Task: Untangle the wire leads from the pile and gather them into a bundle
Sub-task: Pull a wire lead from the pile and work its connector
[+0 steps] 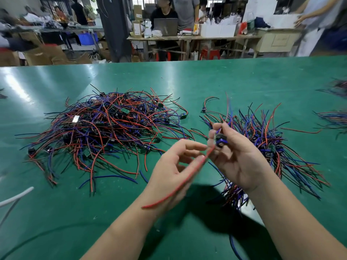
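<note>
A big tangled pile of red, blue and black wire leads with small green boards (105,126) lies on the green table at centre left. A more orderly bundle of leads (266,139) lies at the right, partly behind my right arm. My right hand (238,158) grips one lead's small dark connector (220,140) above the table, thumb and fingers curled round it. From that connector a red wire (180,182) runs down and left across my left palm. My left hand (174,169) pinches the red wire near the connector with its fingertips.
The green table (187,79) stretches far ahead. More wire heaps (336,119) sit at the right edge. A white cable (15,197) crosses the near left corner. Beyond the table people work at benches with boxes and a laptop.
</note>
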`<control>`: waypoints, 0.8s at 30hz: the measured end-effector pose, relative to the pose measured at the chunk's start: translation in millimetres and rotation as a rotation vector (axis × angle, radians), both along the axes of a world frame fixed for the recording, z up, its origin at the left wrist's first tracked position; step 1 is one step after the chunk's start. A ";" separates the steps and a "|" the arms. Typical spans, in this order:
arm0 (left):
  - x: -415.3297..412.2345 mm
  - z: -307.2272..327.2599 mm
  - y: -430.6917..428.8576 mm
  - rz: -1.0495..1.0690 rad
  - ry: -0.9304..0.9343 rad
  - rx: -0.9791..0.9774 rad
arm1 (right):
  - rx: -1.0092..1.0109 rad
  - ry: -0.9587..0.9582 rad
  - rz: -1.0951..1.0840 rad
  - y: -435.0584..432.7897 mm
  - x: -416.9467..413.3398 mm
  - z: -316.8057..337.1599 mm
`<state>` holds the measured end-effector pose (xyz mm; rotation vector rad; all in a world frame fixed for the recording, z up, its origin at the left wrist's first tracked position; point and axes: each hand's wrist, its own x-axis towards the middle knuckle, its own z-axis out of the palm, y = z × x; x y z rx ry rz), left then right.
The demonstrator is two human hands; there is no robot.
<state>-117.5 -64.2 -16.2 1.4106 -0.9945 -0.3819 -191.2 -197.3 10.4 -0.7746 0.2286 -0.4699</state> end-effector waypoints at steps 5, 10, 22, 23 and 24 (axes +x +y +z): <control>7.5 13.5 2.5 -0.073 0.597 0.178 | -0.180 -0.006 0.184 -4.0 -5.1 -2.8; 0.2 7.4 4.0 -0.210 0.570 0.161 | -0.425 0.117 0.152 3.7 0.1 -12.9; 1.1 3.3 4.7 -0.120 0.376 0.369 | -0.599 0.426 -0.025 -10.2 0.4 -17.5; -0.4 3.2 5.2 -0.154 0.393 0.387 | -0.584 0.445 -0.058 -14.2 -0.3 -16.6; -2.3 3.2 5.5 -0.185 0.397 0.401 | -0.560 0.460 -0.083 -17.8 -1.4 -15.0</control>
